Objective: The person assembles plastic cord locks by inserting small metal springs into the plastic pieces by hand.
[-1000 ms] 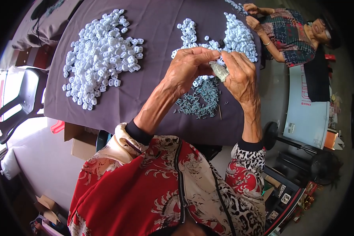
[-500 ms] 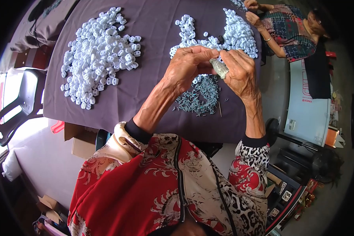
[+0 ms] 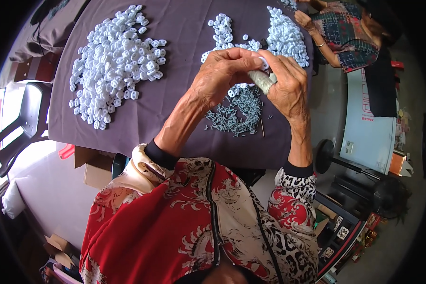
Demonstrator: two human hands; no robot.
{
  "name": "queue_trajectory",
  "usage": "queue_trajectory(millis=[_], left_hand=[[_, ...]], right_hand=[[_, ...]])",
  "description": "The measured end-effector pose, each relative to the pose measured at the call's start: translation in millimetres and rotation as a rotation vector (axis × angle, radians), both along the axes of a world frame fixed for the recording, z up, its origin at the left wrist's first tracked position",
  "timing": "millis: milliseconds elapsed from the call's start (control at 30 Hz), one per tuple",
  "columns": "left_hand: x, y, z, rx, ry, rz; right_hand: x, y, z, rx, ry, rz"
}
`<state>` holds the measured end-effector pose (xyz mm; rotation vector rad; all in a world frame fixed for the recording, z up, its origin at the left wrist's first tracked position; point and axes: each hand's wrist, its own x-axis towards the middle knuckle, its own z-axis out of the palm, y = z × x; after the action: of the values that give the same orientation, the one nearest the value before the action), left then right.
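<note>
Compared with the earlier frames, both hands remain raised together above the purple table [image 3: 175, 109], unchanged in position. The left hand [image 3: 220, 78] pinches a small white ring [image 3: 263, 62] at its fingertips. The right hand [image 3: 288, 85] is closed around a pale stack of parts [image 3: 262, 80], directly above the grey screw pile [image 3: 236, 113].

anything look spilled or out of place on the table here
Nothing stands out. The white plastic pieces lie in loose heaps: a big pile at left, a smaller pile at upper right. The grey screws sit heaped under the hands, a few strays beside them. Left hand and right hand meet over a small part.
</note>
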<state>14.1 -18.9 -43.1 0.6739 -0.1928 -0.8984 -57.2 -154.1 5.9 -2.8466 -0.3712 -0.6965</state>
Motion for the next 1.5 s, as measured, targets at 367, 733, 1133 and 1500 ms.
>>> queue_trajectory(millis=[367,733,1133,1500], left_hand=[[32.0,48.9,-46.6,0.418,-0.278,0.193],[35.4,76.9,-55.7,0.816,-0.726,0.354],[35.5,89.7,-54.8,0.894,-0.796,0.359],[41.3,96.3,-60.1,0.939,-0.883,0.437]], right_hand=[[-15.5,0.4,-77.2,0.315,0.425,-0.112],[28.9,20.8,-120.3,0.119,0.312,-0.080],[25.0,23.0,-118.7,0.135,0.374,-0.084],[14.8,42.4,-122.0,0.120,0.483,-0.076]])
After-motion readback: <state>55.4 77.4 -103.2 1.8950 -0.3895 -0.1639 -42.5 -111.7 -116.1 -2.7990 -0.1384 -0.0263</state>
